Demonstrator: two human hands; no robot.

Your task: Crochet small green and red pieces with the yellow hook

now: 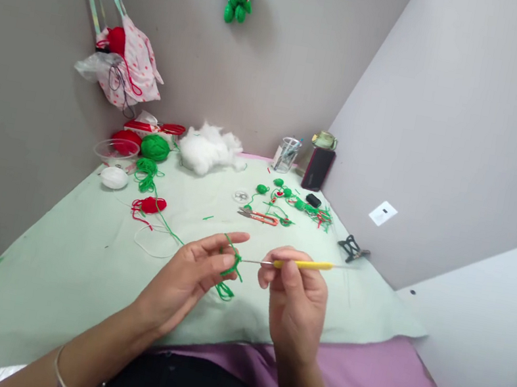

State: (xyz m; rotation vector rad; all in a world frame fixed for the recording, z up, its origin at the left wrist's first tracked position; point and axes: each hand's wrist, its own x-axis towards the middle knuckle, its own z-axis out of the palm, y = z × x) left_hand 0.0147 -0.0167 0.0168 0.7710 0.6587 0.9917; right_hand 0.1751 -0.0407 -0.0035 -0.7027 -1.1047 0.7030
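Note:
My left hand pinches a small piece of green crochet work between thumb and fingers, its index finger stretched out above. Loops of green yarn hang below those fingers. In my right hand is a crochet hook with a yellow handle, held like a pencil. The hook's metal shaft points left, and its tip meets the green stitches; whether it passes through a loop is too small to tell. A green strand runs from my left hand back to a loose green yarn bundle.
Orange-handled thread snips lie mid-table among small green crocheted pieces. Behind are white stuffing, a green yarn ball, a clear cup and a dark phone-like block. A black stand sits at right; a red yarn bundle lies left.

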